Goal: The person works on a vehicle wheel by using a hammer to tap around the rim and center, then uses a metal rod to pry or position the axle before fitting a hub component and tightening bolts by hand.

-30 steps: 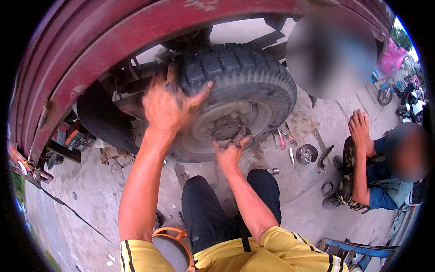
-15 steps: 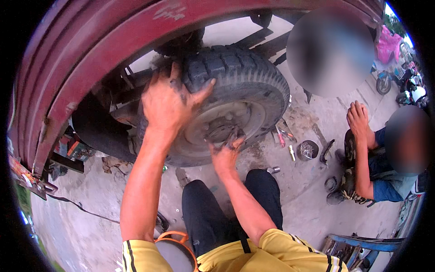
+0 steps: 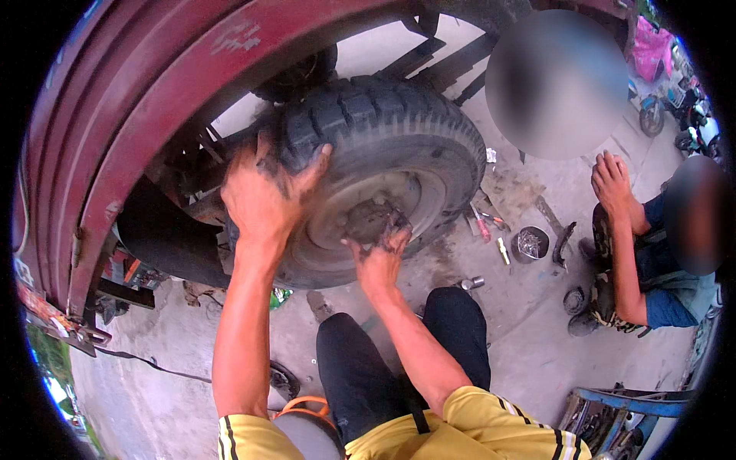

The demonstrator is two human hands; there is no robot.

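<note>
A black truck tyre (image 3: pixel 383 126) with chunky tread stands under the red body, mounted on a dusty pale rim (image 3: pixel 425 188). My left hand (image 3: pixel 264 195) lies over the tyre's left side, thumb and forefinger stretched apart; its remaining fingers are partly hidden. At the middle of the wheel, my right hand (image 3: pixel 379 261) is bent round the lower edge of the hub (image 3: pixel 372 218), thumb to the left and grease-blackened fingers to the right. Whether a small part sits under those fingers cannot be made out.
The red vehicle panel (image 3: pixel 146 115) arches overhead. Right of the wheel lie a red-handled tool (image 3: pixel 483 228), a bowl of small metal parts (image 3: pixel 530 243) and a socket (image 3: pixel 472 283). A person (image 3: pixel 625 253) squats farther right. An orange-rimmed bucket (image 3: pixel 310 429) stands by my left leg.
My left hand has shifted a little left and down along the tyre. My right hand stays at the hub. The view has moved slightly.
</note>
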